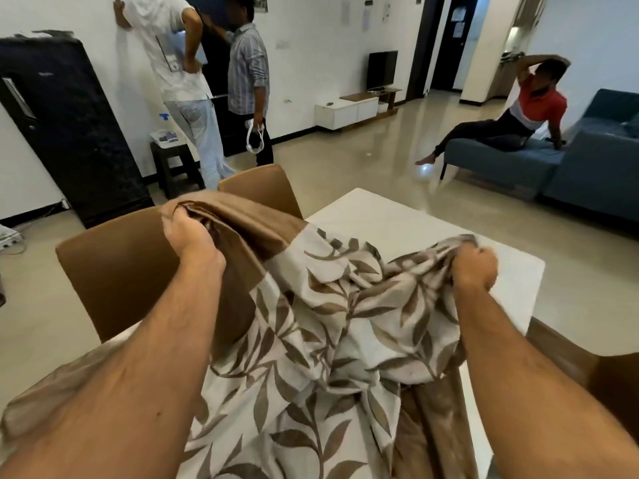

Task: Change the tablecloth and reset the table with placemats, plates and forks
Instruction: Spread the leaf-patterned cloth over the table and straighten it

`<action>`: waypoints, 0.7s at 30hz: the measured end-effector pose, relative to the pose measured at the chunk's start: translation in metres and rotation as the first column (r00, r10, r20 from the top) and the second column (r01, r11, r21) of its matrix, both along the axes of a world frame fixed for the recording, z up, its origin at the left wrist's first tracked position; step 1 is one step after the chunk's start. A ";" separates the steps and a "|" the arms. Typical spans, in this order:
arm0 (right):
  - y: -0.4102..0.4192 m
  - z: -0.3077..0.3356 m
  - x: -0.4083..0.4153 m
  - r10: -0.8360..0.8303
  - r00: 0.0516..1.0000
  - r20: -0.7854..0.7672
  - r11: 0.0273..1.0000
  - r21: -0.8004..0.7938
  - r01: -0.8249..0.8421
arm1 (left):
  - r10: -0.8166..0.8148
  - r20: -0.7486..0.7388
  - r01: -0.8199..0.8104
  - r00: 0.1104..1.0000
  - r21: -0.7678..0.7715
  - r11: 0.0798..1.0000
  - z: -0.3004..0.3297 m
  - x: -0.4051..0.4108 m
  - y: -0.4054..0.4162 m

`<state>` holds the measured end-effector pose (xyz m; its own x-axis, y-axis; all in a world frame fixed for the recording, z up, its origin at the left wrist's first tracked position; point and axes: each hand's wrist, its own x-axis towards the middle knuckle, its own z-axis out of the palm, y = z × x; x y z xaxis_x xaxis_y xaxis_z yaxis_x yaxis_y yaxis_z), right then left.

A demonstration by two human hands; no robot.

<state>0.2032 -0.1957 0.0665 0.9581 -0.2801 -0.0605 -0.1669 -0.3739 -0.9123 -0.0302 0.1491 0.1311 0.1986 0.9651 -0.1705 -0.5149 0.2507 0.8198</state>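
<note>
White tabletop [415,223] half bare; left hand [188,236] and right hand [475,266] fingers clench bunched tablecloth [328,323] (leaf-print). Likely spreading step; next: pull corners apart.

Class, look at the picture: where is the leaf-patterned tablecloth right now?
In the head view the tablecloth is bunched up at centre, above the white table, gripped by the left hand and right hand, with a brown chair to its left.
</note>
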 end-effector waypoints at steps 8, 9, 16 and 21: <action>-0.030 -0.043 -0.003 0.331 0.571 -0.752 0.702 -0.208 -0.681 | -0.457 -0.510 0.349 0.729 -0.297 0.889 -0.056 0.018 -0.035; -0.025 -0.032 -0.001 0.380 0.558 -0.738 0.737 -0.124 -0.665 | -0.521 -0.532 0.404 0.668 -0.329 0.854 -0.057 0.020 -0.041; 0.000 0.020 0.035 0.390 0.921 -0.013 0.865 0.347 -0.362 | -0.556 -0.277 0.545 0.784 -0.120 0.830 -0.028 0.084 -0.072; -0.021 0.014 0.066 -0.157 0.910 0.382 0.963 0.262 0.057 | -0.390 -0.008 0.388 0.921 0.105 0.916 0.003 0.122 -0.055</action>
